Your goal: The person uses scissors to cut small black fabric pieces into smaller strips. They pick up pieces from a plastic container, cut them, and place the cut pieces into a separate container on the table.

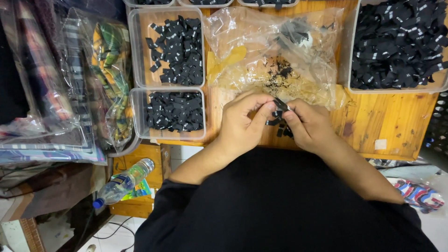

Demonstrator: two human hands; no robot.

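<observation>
- Both hands meet over the near edge of the wooden table, pinching the same small black fabric label between them.
- Left hand is curled, thumb and forefinger closed on the label's left end. Right hand grips the other end, fingers folded in.
- A few more loose labels sit under the hands, half covered by the fingers, so can't really count them.
- Just behind the hands lies a crumpled clear plastic bag with black scraps and something white inside; too wrinkly and shiny to make out properly.
- Left of the bag, two clear tubs of black labels: a rear tub and a front tub, the front one right at the table's edge.
- Big tub of labels at far right, cut off by the frame's top and right sides. More tubs along the top edge are barely visible.
- Far left is a stack of bagged patterned fabric, pressed up against the tubs, glare hides the details.
- Water bottle lies on its side on a lower wooden surface, below the table.
- Only open room is the bare wood right of the hands, in front of the big tub.
</observation>
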